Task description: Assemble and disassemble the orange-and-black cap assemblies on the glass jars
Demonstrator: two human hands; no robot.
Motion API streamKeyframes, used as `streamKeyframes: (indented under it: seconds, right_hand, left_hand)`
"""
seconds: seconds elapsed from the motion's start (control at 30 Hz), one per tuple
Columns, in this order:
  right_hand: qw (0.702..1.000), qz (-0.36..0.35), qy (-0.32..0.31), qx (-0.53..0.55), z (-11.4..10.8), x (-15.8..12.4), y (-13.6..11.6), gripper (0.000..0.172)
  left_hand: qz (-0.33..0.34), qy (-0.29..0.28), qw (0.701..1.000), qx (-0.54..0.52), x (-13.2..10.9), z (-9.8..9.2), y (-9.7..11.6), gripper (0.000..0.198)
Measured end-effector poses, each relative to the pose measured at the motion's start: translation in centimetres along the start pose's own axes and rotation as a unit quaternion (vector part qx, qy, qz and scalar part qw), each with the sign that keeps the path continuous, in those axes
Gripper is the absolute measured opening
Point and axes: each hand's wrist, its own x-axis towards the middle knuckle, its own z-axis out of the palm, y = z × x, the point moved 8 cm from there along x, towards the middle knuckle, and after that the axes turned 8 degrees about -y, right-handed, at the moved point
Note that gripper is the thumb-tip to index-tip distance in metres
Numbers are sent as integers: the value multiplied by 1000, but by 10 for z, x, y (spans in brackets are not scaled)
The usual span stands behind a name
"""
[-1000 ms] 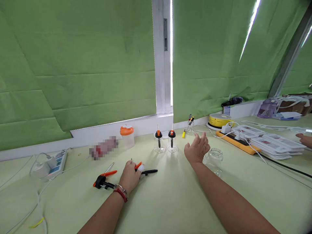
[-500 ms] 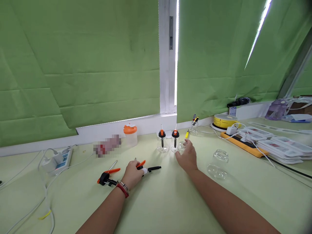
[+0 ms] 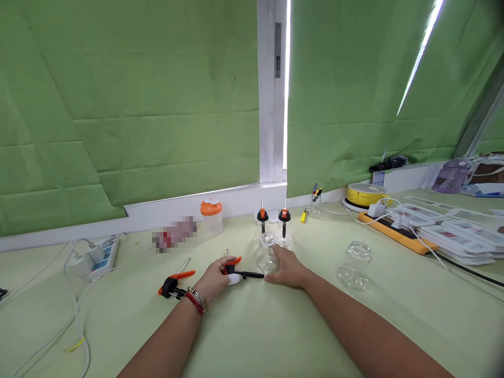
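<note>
My left hand [image 3: 216, 280] is closed around a black-and-orange pump head [image 3: 233, 265], whose black tube [image 3: 252, 274] points right. A white wrap covers one fingertip. My right hand [image 3: 287, 266] grips the side of a round clear glass jar [image 3: 266, 260] with an open neck, and the tube's end reaches close to it. On the table left of my left hand lies a second black-and-orange pump head [image 3: 171, 286] with a metal spout. Behind the jar stand two glass jars fitted with such heads [image 3: 262, 215] [image 3: 284, 216]. Another open glass jar [image 3: 354, 265] is right of my right arm.
An orange-lidded cup [image 3: 211, 218] stands by the window ledge. A glass holding screwdrivers [image 3: 315, 202] is at the back, near a yellow container [image 3: 360, 195]. White power strip [image 3: 103, 258] and cords lie left; an orange-edged strip [image 3: 401, 233] and stacked white cards [image 3: 457, 244] lie right.
My right hand has taken hold of the glass jar from beside the fitted jars and brought it nearer and leftward. The pump head in my left hand has shifted slightly right.
</note>
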Motion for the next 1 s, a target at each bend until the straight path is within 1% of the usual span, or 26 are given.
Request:
streamKeyframes:
  seconds: [0.1,0.2,0.27,0.33,0.43,0.53,0.63,0.77,0.9,1.0]
  right_hand:
    - [999,-27,-26,17,2,-2,-4,70]
    - [996,-46,-39,72,0,-2,-4,70]
    - [993,-50,-31,103,-7,-2,-1,73]
    - [990,-52,-30,125,-13,-2,2,74]
    - [982,-53,-70,166,-15,-3,6,73]
    - [963,-59,-113,236,-15,-4,11,79]
    - [937,-61,-135,316,-16,-3,17,83]
    - [907,-69,-133,394,-24,-2,23,77]
    - [901,-50,-111,416,-29,-1,32,68]
    - [897,-47,-107,425,-28,-1,34,59]
  left_hand:
    - [10,-35,999,-14,0,1,-2,62]
    - [20,-39,999,-24,2,0,-4,55]
    - [29,-19,999,-26,3,-4,-4,52]
    - [34,17,999,-25,3,-9,-3,48]
    - [29,73,996,-40,4,-19,-4,44]
    - [23,111,990,-85,4,-27,-9,45]
    - [21,126,985,-114,5,-31,-13,44]
    - [14,140,981,-137,5,-34,-16,40]
    - [9,144,978,-150,5,-34,-16,39]
    - [6,141,979,-150,4,-33,-15,38]
